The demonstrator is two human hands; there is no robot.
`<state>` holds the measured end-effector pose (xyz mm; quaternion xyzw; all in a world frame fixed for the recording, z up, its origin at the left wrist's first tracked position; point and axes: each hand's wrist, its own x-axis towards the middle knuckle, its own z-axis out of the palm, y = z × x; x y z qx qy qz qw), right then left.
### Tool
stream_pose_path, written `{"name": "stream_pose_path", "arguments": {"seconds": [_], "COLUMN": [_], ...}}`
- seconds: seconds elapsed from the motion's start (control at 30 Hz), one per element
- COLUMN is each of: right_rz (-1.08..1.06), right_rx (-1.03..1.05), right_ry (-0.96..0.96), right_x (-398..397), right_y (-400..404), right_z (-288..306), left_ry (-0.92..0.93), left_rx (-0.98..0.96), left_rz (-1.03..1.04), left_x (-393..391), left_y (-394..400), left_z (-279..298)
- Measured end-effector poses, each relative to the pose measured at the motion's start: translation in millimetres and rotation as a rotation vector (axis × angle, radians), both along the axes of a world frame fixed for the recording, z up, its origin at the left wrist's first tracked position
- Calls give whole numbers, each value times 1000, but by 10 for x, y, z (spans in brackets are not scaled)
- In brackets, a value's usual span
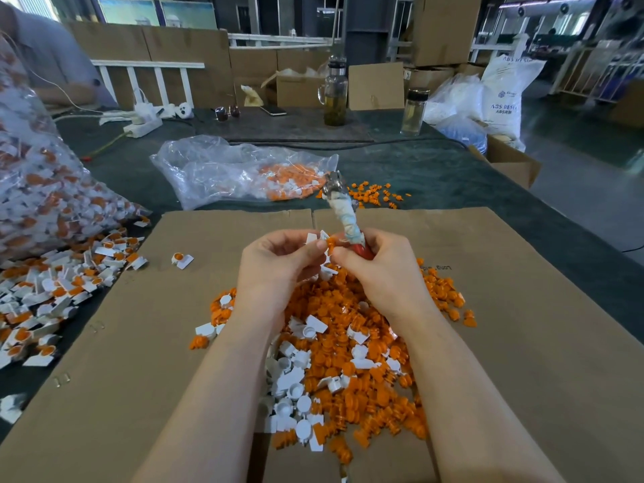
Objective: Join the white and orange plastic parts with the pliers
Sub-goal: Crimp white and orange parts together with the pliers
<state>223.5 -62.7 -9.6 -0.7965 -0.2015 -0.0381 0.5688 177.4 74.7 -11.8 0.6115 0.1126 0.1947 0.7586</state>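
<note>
Left hand (278, 263) is pinching a small white plastic part (315, 237); right hand (380, 266), touching it at three o'clock, is gripping red-handled, cloth-wrapped metal pliers (343, 210) and an orange plastic part (331, 242).

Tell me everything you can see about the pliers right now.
The pliers are held by the right hand, whose fingers curl round the red handle end. Above the hand the handles are wrapped in grubby white cloth or tape. The grey metal head points up and away from the person, tilted slightly left, over the far edge of the cardboard sheet. It grips nothing that I can see. The left hand holds small white and orange parts beside the handle.
</note>
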Motion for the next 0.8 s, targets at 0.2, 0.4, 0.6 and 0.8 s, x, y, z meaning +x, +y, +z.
{"name": "stream_pose_path", "arguments": {"seconds": [0.2, 0.4, 0.6, 0.8], "right_rz": [-80, -150, -208, -254], "right_rx": [-31, -17, -50, -82], "right_ry": [-43, -26, -89, -156], "right_x": [4, 20, -14, -35], "right_y": [64, 100, 100, 88], "right_z": [-27, -51, -16, 10], "left_ry": [15, 37, 28, 24], "left_rx": [-32, -95, -73, 67], "left_rz": [-1, 30, 86, 143], "left_x": [-17, -13, -2, -1], "left_y": [-53, -55, -69, -104], "left_z": [27, 44, 44, 60]}}
